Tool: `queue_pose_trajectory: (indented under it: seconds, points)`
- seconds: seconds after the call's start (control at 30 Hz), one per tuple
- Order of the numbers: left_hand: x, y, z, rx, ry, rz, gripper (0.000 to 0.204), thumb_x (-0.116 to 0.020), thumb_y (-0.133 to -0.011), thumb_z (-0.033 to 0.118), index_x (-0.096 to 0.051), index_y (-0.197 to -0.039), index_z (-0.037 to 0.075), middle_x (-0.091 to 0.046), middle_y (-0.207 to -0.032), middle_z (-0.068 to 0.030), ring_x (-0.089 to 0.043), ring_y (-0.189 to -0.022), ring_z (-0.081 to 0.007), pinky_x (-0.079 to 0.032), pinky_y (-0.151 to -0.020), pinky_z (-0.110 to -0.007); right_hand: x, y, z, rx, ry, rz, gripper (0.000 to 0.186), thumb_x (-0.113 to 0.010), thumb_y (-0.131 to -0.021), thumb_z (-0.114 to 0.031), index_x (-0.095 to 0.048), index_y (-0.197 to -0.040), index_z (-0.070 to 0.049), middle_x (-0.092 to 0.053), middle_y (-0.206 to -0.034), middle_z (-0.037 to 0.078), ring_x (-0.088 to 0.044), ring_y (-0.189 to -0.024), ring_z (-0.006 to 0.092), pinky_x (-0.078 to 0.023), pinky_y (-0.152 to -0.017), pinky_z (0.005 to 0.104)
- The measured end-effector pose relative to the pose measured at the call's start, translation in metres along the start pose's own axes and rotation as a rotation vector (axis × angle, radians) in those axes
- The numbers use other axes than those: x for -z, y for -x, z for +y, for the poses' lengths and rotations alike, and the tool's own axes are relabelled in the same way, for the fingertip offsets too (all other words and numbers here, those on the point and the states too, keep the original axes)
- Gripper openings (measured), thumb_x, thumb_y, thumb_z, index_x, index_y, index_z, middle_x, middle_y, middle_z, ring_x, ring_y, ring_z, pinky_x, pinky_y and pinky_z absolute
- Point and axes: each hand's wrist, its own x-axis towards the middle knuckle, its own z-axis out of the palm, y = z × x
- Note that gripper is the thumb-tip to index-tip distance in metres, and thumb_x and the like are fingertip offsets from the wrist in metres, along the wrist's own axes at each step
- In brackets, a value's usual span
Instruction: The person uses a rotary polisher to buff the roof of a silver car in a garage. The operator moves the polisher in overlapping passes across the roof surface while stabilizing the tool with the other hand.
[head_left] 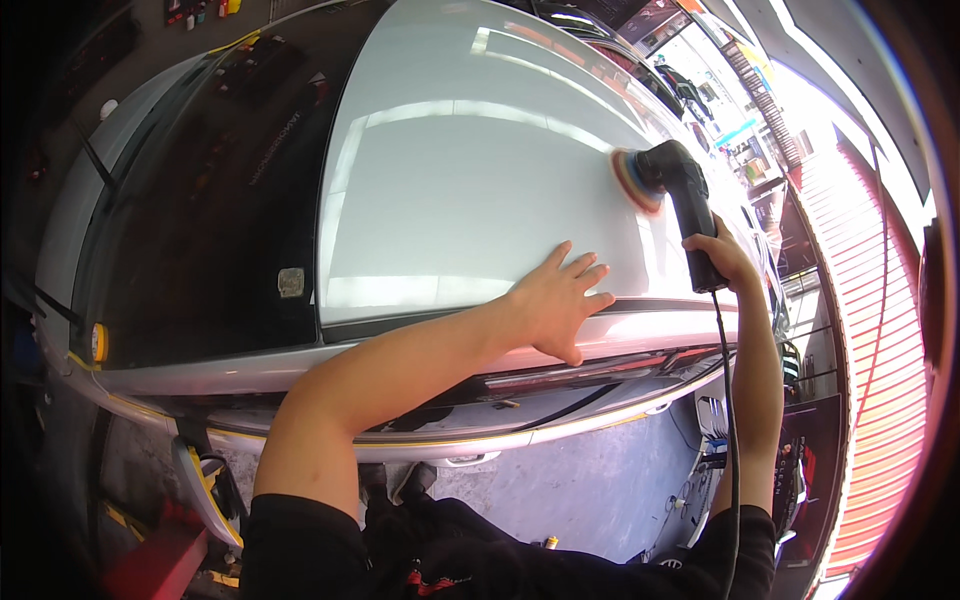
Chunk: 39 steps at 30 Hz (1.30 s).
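Observation:
My right hand [728, 258] grips the handle of a black corded polisher [690, 200] over the silver car roof [470, 200]. Its round, multicoloured pad [635, 182] meets the roof at the right side, tilted toward me. From the handle's lower end a black cord [727, 400] runs down along my right forearm. My left hand [565, 305] lies with fingers spread across the near roof edge, holding nothing. Part of its palm reaches over the dark roof-side trim. Bright light bands reflect on the roof around the pad.
The dark windshield [210, 200] spans the left, with wipers at its far end. A roll of yellow tape [99, 343] sits near its lower corner. Yellow masking tape lines the car's side. The side mirror [210, 485] juts out at lower left. Grey floor [590, 480] lies below me.

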Motion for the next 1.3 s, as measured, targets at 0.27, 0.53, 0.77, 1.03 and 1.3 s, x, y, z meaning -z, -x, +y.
queue_pose_trajectory:
  seconds: [0.27,0.53,0.77,1.03,1.3]
  points:
    - [0.007,0.006,0.001,-0.025,0.01,-0.055,0.098,-0.076,-0.078,0.057,-0.04,-0.16,0.018,-0.025,-0.17,-0.018,-0.016,-0.16,-0.035,-0.012,-0.128,-0.059,0.012,-0.036,0.014,-0.061,-0.057,-0.017,0.073,-0.077,-0.079,-0.027,-0.049,-0.14,0.0,-0.065,-0.098,0.011,-0.065,-0.077,0.0184,-0.055,-0.068,0.0337]
    - [0.004,0.008,-0.001,-0.025,0.049,-0.054,0.096,-0.075,-0.078,0.056,-0.041,-0.16,0.018,-0.024,-0.17,-0.0197,-0.016,-0.16,-0.036,-0.011,-0.128,-0.059,-0.005,-0.067,-0.025,-0.067,0.006,0.015,0.07,-0.079,-0.078,-0.032,-0.053,-0.132,0.003,-0.066,-0.099,0.013,-0.067,-0.081,0.0214,-0.055,-0.072,0.035]
    - [0.001,0.006,-0.001,-0.034,0.037,-0.032,0.095,-0.074,-0.08,0.057,-0.042,-0.16,0.018,-0.025,-0.17,-0.0193,-0.017,-0.159,-0.0362,-0.011,-0.128,-0.058,-0.013,-0.08,-0.039,0.044,0.073,-0.032,0.075,-0.08,-0.076,-0.034,-0.052,-0.137,0.001,-0.067,-0.103,0.015,-0.067,-0.081,0.0219,-0.056,-0.072,0.0352]
    - [0.0,0.007,-0.002,-0.03,0.058,-0.026,0.094,-0.074,-0.081,0.058,-0.042,-0.159,0.018,-0.025,-0.17,-0.018,-0.016,-0.16,-0.0348,-0.01,-0.129,-0.058,-0.043,-0.072,-0.092,0.124,0.153,-0.067,0.092,-0.08,-0.073,-0.03,-0.042,-0.153,-0.003,-0.066,-0.11,0.015,-0.066,-0.085,0.0213,-0.055,-0.076,0.034]
    - [0.004,0.006,0.0,-0.031,0.046,-0.054,0.092,-0.07,-0.085,0.06,-0.04,-0.161,0.019,-0.022,-0.172,-0.0177,-0.014,-0.16,-0.0341,-0.009,-0.129,-0.057,-0.07,-0.084,-0.138,0.233,0.302,-0.093,0.11,-0.081,-0.068,-0.037,-0.032,-0.161,-0.007,-0.067,-0.12,0.023,-0.07,-0.096,0.0293,-0.056,-0.085,0.0381]
